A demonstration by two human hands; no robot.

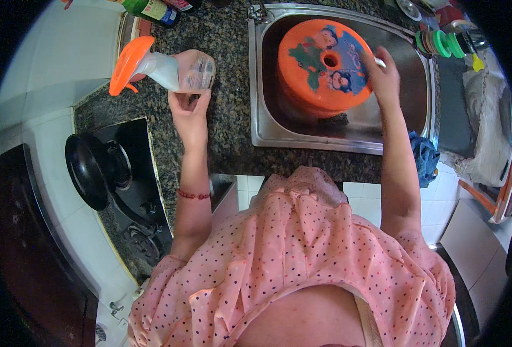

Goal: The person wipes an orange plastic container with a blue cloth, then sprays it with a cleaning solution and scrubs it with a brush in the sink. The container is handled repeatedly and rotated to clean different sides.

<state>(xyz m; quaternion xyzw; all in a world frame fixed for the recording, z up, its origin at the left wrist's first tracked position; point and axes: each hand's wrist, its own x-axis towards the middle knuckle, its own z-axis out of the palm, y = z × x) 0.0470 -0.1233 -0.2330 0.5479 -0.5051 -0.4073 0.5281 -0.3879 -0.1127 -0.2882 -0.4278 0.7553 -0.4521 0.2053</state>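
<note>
My left hand (190, 108) is at the side of a spray bottle (197, 71) over the granite counter, thumb and fingers on its clear body. The bottle has an orange trigger head (133, 63) and a label with writing. An orange plastic stool (297, 89), its round top facing up, sits in the stainless steel sink (258, 126). Faded cartoon stickers cover that top around a central hole. At the stool's right edge, my right hand (385, 80) grips a small white object (380, 62). Most of this object is hidden by the fingers, so its kind is unclear.
A black wok (84, 173) rests on the gas stove (136, 134) to the left. Behind the counter lies a green bottle (151, 11). The faucet (259, 13) is at the sink's back left corner. A blue cloth (425, 158) hangs right of the sink, near green-lidded containers (440, 43).
</note>
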